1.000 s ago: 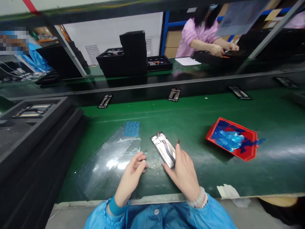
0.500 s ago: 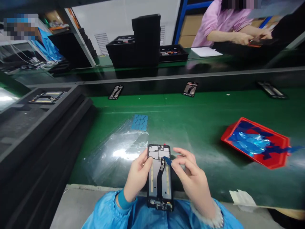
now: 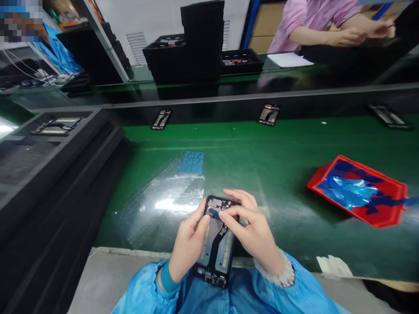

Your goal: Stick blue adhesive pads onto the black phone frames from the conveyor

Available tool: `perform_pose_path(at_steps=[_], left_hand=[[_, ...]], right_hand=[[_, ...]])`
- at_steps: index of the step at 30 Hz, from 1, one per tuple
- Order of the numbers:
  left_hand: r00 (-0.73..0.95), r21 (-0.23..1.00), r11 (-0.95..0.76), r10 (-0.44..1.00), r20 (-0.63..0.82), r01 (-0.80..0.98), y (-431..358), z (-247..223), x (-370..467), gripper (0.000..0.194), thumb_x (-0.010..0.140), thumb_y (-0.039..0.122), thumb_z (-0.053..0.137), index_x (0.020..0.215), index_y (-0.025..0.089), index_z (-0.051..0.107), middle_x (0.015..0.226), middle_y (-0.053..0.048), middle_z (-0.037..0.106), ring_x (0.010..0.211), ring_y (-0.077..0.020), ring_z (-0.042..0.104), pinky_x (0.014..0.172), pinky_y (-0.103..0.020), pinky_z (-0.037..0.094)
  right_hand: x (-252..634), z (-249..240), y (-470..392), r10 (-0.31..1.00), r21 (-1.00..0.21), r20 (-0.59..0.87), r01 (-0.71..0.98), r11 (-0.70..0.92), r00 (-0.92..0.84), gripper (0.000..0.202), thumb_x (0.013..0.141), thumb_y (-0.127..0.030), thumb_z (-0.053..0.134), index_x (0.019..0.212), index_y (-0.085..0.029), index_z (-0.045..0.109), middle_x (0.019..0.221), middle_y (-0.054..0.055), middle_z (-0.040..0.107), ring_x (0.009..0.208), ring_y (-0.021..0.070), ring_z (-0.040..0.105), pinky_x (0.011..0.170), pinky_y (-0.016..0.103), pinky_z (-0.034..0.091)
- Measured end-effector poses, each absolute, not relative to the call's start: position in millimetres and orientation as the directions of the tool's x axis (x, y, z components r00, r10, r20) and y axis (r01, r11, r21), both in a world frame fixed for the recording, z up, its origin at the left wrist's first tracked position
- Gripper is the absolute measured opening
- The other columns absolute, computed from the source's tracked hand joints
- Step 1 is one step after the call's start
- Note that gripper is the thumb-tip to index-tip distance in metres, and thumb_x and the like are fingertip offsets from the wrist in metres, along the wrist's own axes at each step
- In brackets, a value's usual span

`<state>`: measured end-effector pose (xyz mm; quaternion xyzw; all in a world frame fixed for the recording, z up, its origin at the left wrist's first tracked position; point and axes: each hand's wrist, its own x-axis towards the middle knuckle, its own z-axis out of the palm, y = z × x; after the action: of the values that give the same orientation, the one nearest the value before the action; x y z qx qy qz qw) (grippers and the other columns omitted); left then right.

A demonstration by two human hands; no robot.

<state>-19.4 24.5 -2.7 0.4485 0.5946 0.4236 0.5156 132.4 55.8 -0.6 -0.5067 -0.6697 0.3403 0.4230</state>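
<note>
A phone chassis (image 3: 218, 237) with bared circuit boards and a black flex cable lies tilted above my lap. My left hand (image 3: 189, 240) grips its left edge near the top, thumb on the frame. Over the upper board, my right hand (image 3: 250, 224) pinches a small blue film piece (image 3: 214, 212) between thumb and forefinger. The film touches or nearly touches the board; my fingertips partly cover it. Beyond the phone, a sheet of blue stickers (image 3: 192, 162) sits at the top of a clear plastic sheet (image 3: 157, 203).
At right stands a red bin (image 3: 389, 218) holding crumpled blue film (image 3: 352, 192). Stacked black foam trays (image 3: 94, 152) rise at left, with another phone chassis (image 3: 59, 126) on top. Several more lie along the bench's far side. Across the bench, a person in a pink top (image 3: 303, 22) works.
My right hand has moved left across the upper board with the blue film. The phone has tilted, its lower end swinging left. The view has shifted slightly.
</note>
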Motion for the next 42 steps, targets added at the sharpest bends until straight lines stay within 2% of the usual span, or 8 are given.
perform_pose_path(at_steps=[6,11,42], left_hand=[[-0.067,0.962,0.233,0.972,-0.225,0.143,20.8,0.1,-18.5,0.041,0.084,0.024,0.051,0.125,0.022,0.054,0.128,-0.001,0.056,0.121,-0.0207,0.051,0.105,-0.033,0.036],[-0.055,0.962,0.223,0.975,-0.217,0.160,19.9,3.7,-17.8,0.041,0.084,0.024,0.050,0.125,0.022,0.054,0.128,0.000,0.057,0.123,-0.0201,0.049,0.105,-0.033,0.036],[-0.025,0.962,0.238,0.971,-0.236,0.133,14.7,2.5,-16.0,0.040,0.085,0.027,0.050,0.125,0.023,0.054,0.129,0.000,0.056,0.122,-0.0210,0.050,0.106,-0.034,0.035]], right_hand=[[128.8,0.3,55.6,0.975,-0.909,0.185,0.354,0.218,-0.127,0.022,0.077,-0.027,0.060,0.056,-0.022,0.062,0.097,0.007,0.063,0.101,0.0238,0.050,0.089,0.043,0.039],[127.8,1.7,55.7,0.980,-0.921,0.168,0.339,0.194,-0.105,0.024,0.077,-0.028,0.058,0.054,-0.021,0.059,0.092,0.007,0.063,0.096,0.0227,0.051,0.084,0.040,0.041],[129.9,1.9,52.8,0.983,-0.917,0.148,0.357,0.179,-0.112,0.025,0.077,-0.027,0.058,0.053,-0.021,0.057,0.088,0.006,0.061,0.095,0.0224,0.051,0.083,0.038,0.040]])
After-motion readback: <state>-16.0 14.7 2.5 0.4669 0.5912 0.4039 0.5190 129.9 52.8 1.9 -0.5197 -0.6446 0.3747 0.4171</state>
